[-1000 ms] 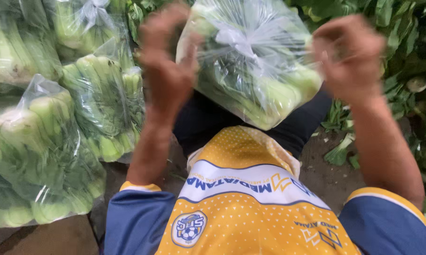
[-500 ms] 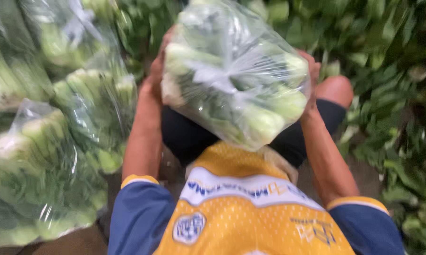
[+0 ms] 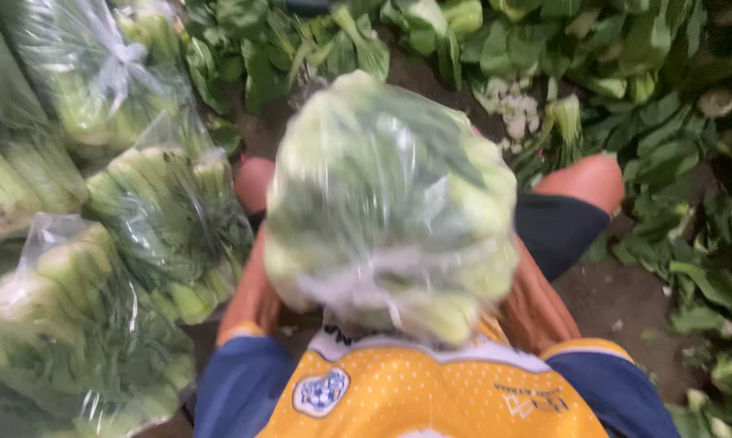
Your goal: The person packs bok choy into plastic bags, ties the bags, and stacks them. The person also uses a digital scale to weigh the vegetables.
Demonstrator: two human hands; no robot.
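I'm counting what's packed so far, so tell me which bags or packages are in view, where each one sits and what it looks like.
Held bag: centre, close to the camera, rounded clear plastic full of pale green stalks and dark leaves, blurred; both hands hidden behind it.
Top-left bag: clear plastic, knotted, same greens.
Middle-left bag: clear plastic, stalk ends outward.
Lower-left bag: clear plastic, stalks and leaves.
Far-left bag: cut by the frame edge.

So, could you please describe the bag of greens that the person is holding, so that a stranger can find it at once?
Start at the yellow and blue shirt along the bottom edge. Directly above it, between the person's bare knees, is the held bag, a clear plastic bag of pale-stemmed greens. Unlike the stacked bags on the left, it is blurred, raised close to the camera and fills the centre.
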